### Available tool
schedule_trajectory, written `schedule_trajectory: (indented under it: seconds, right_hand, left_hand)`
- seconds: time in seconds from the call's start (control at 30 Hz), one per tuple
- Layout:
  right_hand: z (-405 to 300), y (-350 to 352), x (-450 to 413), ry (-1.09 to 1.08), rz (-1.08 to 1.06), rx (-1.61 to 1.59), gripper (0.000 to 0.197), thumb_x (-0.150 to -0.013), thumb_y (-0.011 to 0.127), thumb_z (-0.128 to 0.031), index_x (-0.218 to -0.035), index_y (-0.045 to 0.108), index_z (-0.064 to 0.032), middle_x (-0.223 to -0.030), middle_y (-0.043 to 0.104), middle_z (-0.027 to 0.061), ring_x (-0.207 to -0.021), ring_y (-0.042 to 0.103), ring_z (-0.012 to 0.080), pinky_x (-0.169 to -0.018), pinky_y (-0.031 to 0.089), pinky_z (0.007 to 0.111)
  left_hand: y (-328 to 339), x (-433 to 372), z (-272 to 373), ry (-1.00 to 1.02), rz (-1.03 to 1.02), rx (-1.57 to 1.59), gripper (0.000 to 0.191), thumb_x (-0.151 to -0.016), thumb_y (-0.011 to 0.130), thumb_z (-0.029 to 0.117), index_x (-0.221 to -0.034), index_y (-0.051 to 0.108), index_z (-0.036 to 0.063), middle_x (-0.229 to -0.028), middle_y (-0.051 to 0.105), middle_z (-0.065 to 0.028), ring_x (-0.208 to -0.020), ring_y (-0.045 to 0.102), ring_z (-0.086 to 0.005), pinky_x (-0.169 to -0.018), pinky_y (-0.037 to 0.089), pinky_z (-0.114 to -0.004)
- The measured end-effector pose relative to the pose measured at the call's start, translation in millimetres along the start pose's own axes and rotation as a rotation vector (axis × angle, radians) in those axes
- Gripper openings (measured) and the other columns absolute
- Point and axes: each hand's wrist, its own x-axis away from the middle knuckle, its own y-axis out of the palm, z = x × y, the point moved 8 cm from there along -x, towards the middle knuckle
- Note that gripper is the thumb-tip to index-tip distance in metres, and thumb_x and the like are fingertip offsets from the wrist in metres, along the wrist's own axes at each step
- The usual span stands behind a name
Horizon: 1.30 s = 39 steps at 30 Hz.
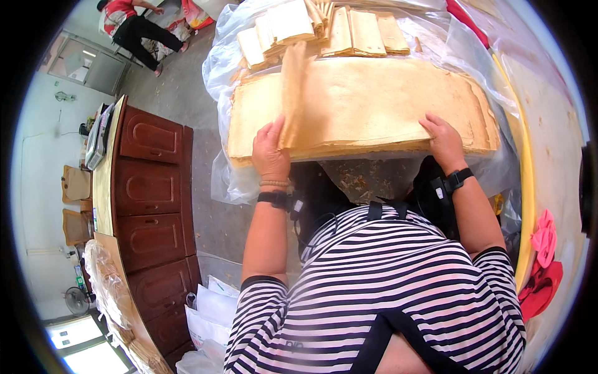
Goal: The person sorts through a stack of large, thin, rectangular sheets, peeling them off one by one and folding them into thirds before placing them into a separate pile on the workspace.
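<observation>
A stack of wide, thin tan sheets [373,98] lies before me on clear plastic; flatbread or tofu skin, I cannot tell which. My left hand [272,147] grips the near end of a folded, raised strip of sheet [293,93], which stands blurred across the stack's left part. At the near edge, right of the middle, the fingers of my right hand [443,140] rest on the top sheet. Whether they pinch it is hidden. Behind the stack lie several folded sheet bundles [366,32], some piled on others at the left.
Plastic sheeting [216,70] hangs over the table's left side. A yellow edge [527,187] runs along the right, with pink cloth [544,238] beyond. Dark red cabinets [149,187] stand left; white bags [210,308] sit on the floor. Another person [135,32] stands far left.
</observation>
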Motion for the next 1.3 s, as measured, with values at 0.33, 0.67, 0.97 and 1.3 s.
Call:
schedule_trajectory:
  seconds: [0.33,0.67,0.97,1.3]
  right_hand:
    - [-33.6,9.4,7.8,-0.131,-0.009,0.118,0.039,-0.083,0.056,-0.002,-0.116,0.069,-0.0164,-0.131,0.06,0.0138,-0.126,0.054,0.0312,-0.099,0.045,0.048]
    - [-27.4,12.8,6.6,-0.063,-0.076,0.054,0.035,-0.087,0.055,-0.01,-0.118,0.069,-0.0214,-0.133,0.058,0.0118,-0.128,0.053,0.0267,-0.1,0.04,0.049]
    - [59.1,-14.7,57.9,0.483,0.076,-0.808,0.04,-0.093,0.062,-0.012,-0.132,0.062,-0.0084,-0.126,0.065,0.0101,-0.113,0.062,0.0204,-0.101,0.046,0.031]
    - [121.3,-3.0,87.7,0.998,0.065,-1.347,0.048,-0.097,0.059,-0.028,-0.137,0.054,-0.0014,-0.11,0.064,0.0027,-0.096,0.061,0.0096,-0.08,0.05,0.025]
  left_hand:
    - [51.5,69.5,-110.0,-1.119,-0.032,0.915,0.037,-0.087,0.075,0.023,-0.117,0.061,0.0067,-0.1,0.067,-0.005,-0.081,0.066,-0.0198,-0.063,0.058,-0.032]
    - [26.3,-14.8,68.8,0.175,-0.153,-0.011,0.04,-0.091,0.06,0.005,-0.13,0.056,-0.003,-0.092,0.069,-0.015,-0.076,0.065,-0.025,-0.07,0.052,-0.035]
    - [13.6,61.3,-90.4,-1.167,-0.718,0.202,0.03,-0.094,0.065,0.028,-0.086,0.068,-0.0003,-0.072,0.07,-0.0119,-0.054,0.063,-0.0165,-0.046,0.049,-0.03]
    - [158.1,-9.0,233.6,0.443,-0.799,0.292,0.022,-0.088,0.074,0.017,-0.106,0.07,0.0058,-0.105,0.071,-0.0121,-0.095,0.069,-0.0283,-0.082,0.055,-0.034]
